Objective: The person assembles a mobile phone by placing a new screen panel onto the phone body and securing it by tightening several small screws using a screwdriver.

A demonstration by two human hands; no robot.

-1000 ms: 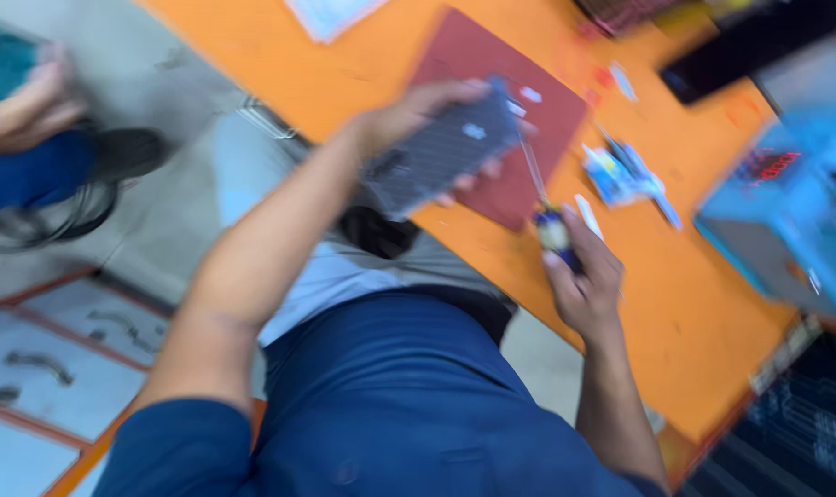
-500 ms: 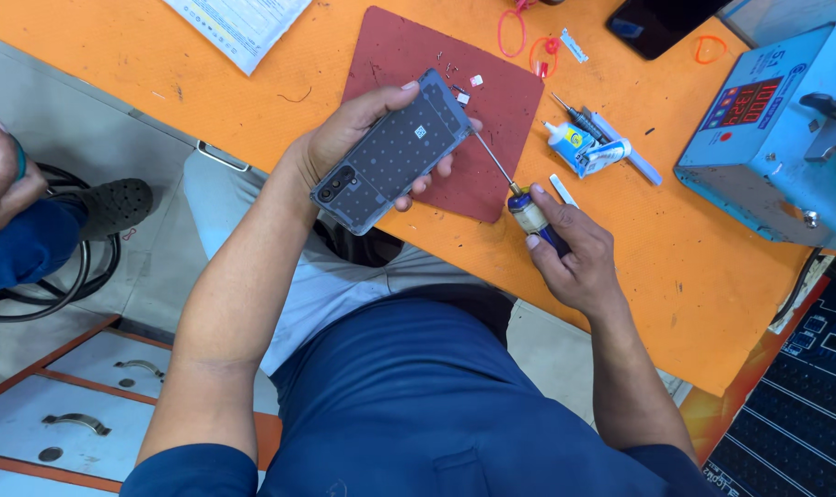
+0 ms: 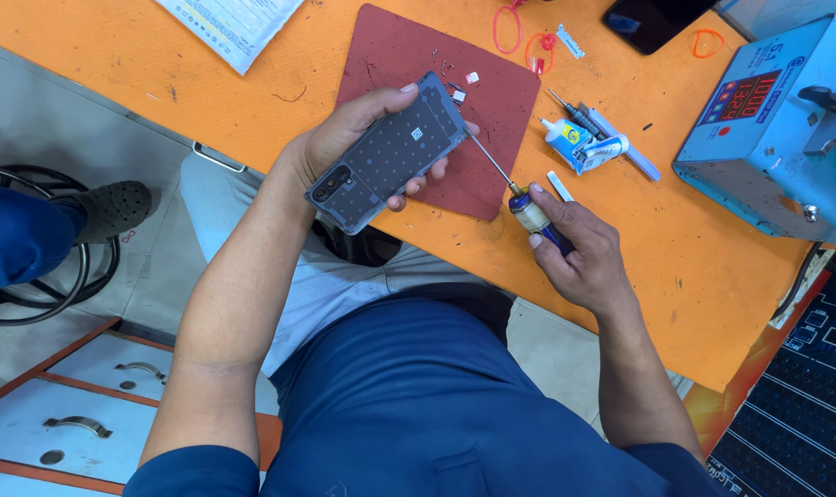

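- Right hand (image 3: 579, 262): fingers closed around a precision screwdriver (image 3: 519, 198), tip at the phone's edge.
- Left hand (image 3: 344, 143): fingers wrapped around a smartphone (image 3: 386, 156), back cover still fitted, above the red mat (image 3: 492, 101).
- Tiny loose parts lie on the mat; opening appears barely begun.

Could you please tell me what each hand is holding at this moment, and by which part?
The left hand grips the phone by its long edges, back facing up. The right hand holds the screwdriver by its handle.
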